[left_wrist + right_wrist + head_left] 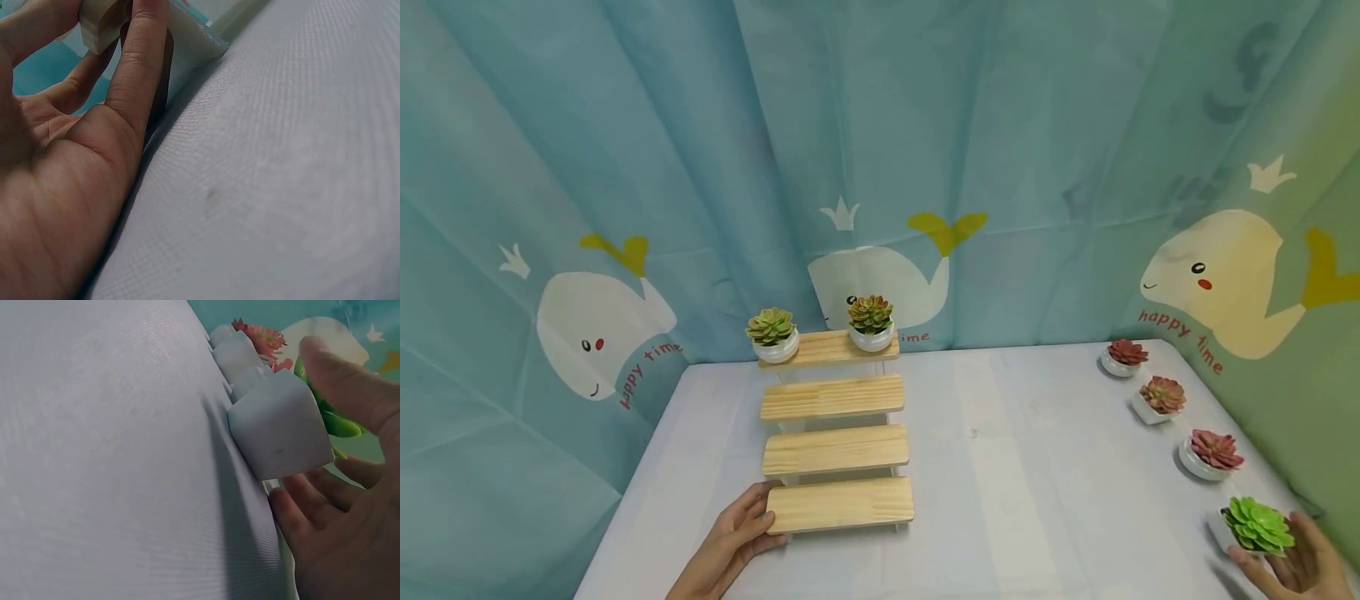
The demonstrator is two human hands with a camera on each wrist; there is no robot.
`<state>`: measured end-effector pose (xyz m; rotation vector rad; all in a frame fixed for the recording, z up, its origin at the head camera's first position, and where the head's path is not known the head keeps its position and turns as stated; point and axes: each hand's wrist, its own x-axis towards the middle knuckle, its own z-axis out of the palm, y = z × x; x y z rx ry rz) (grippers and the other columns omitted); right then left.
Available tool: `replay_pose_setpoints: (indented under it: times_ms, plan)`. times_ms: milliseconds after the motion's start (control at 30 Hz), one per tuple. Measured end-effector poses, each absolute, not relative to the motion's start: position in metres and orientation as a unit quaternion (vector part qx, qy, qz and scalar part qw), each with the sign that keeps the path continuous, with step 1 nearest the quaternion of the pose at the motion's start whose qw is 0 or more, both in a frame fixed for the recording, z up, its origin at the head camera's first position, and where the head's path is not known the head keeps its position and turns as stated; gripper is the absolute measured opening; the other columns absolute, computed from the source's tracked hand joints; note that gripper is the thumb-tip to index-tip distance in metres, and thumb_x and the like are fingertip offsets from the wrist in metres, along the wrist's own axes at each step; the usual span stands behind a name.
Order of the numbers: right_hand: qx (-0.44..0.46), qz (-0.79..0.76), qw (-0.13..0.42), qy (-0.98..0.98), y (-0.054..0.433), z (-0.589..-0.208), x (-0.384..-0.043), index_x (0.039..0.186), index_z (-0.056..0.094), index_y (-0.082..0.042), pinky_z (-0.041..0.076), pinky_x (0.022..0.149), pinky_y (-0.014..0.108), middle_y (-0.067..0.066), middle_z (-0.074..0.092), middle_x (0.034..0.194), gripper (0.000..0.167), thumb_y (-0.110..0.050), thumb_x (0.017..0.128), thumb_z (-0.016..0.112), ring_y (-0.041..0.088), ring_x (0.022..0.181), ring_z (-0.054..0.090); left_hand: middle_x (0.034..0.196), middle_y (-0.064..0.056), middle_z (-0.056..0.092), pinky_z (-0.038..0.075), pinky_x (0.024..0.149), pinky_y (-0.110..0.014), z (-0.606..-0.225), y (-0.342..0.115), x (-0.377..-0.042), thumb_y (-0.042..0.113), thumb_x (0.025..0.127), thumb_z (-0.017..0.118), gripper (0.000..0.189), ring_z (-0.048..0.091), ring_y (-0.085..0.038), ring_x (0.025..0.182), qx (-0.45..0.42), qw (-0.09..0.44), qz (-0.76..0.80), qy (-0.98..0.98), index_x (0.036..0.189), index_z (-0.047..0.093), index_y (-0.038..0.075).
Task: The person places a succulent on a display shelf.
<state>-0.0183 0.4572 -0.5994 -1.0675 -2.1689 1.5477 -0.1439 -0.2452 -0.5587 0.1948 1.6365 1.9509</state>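
A wooden tiered stand (838,451) with several pale planks stands on the white-covered table. My left hand (733,542) grips the left end of its lowest plank (842,505), thumb at the front; the left wrist view shows the plank's end (100,28) between thumb and fingers. At the table's right edge my right hand (1300,562) is around a bright green succulent (1257,525) in a square white pot (281,425). Thumb and fingers are spread to either side of it, and no firm grip shows. The pot's base appears to rest on the cloth.
Two potted succulents, one green (771,327) and one reddish-green (871,317), sit on the top plank. Up the right edge stand a pink succulent (1213,450), a paler one (1162,396) and a dark red one (1124,353). A whale-print curtain (1037,167) hangs behind the table.
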Motion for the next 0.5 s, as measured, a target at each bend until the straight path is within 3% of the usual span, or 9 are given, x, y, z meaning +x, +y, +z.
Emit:
replay_pose_setpoints:
  times_ms: [67,133,200,300,400,500]
  plan:
    - [-0.354,0.542,0.136,-0.750,0.4587,-0.6022,-0.0167,0.168,0.000,-0.020,0.028,0.102,-0.007,-0.016,0.022,0.168,0.104,-0.017,0.097,0.075,-0.014,0.146,0.025,0.169,-0.035,-0.011,0.059,0.105,-0.034,-0.5581,-0.2458,-0.1435,0.016,0.113,0.043,0.064,0.053,0.003,0.128,0.072,0.290,0.731,0.613,0.163,0.009,-0.005]
    - [-0.355,0.547,0.124,-0.748,0.4597,-0.6027,-0.0161,0.168,-0.004,-0.020,0.029,0.094,-0.010,-0.015,0.011,0.171,0.105,-0.019,0.098,0.075,-0.010,0.151,0.020,0.168,-0.033,-0.021,0.059,0.106,-0.034,-0.5581,-0.2465,-0.1433,0.016,0.113,0.043,0.066,0.048,0.009,0.128,0.073,0.292,0.732,0.612,0.163,0.006,-0.006]
    - [-0.361,0.540,0.096,-0.754,0.4606,-0.6010,-0.0162,0.166,-0.012,-0.018,0.028,0.092,-0.011,-0.013,-0.007,0.170,0.108,-0.025,0.099,0.072,0.000,0.157,0.006,0.167,-0.032,-0.026,0.058,0.106,-0.034,-0.5584,-0.2468,-0.1432,0.017,0.113,0.042,0.068,0.042,0.013,0.128,0.075,0.293,0.731,0.612,0.163,0.002,-0.006]
    - [-0.379,0.539,0.086,-0.747,0.4622,-0.5993,-0.0169,0.167,-0.009,-0.014,0.031,0.080,-0.013,-0.002,-0.006,0.174,0.108,-0.028,0.098,0.074,0.001,0.157,0.011,0.167,-0.031,-0.026,0.058,0.107,-0.034,-0.5585,-0.2465,-0.1432,0.017,0.113,0.042,0.070,0.041,0.015,0.127,0.074,0.295,0.732,0.610,0.163,-0.001,-0.006]
    - [-0.371,0.515,0.079,-0.768,0.4652,-0.6000,-0.0173,0.167,-0.002,-0.006,0.037,0.074,-0.011,-0.011,0.019,0.171,0.106,-0.032,0.098,0.074,-0.018,0.138,0.034,0.167,-0.032,-0.024,0.058,0.107,-0.033,-0.5582,-0.2462,-0.1431,0.017,0.113,0.042,0.074,0.045,0.017,0.123,0.071,0.295,0.734,0.607,0.162,-0.007,-0.008]
    - [-0.354,0.493,0.076,-0.791,0.4678,-0.6013,-0.0172,0.166,0.005,0.000,0.042,0.070,-0.007,-0.034,0.042,0.135,0.105,-0.034,0.097,0.076,-0.032,0.101,0.041,0.167,-0.033,-0.025,0.058,0.107,-0.033,-0.5575,-0.2460,-0.1425,0.019,0.113,0.042,0.077,0.044,0.020,0.119,0.063,0.296,0.734,0.608,0.162,-0.011,-0.008]
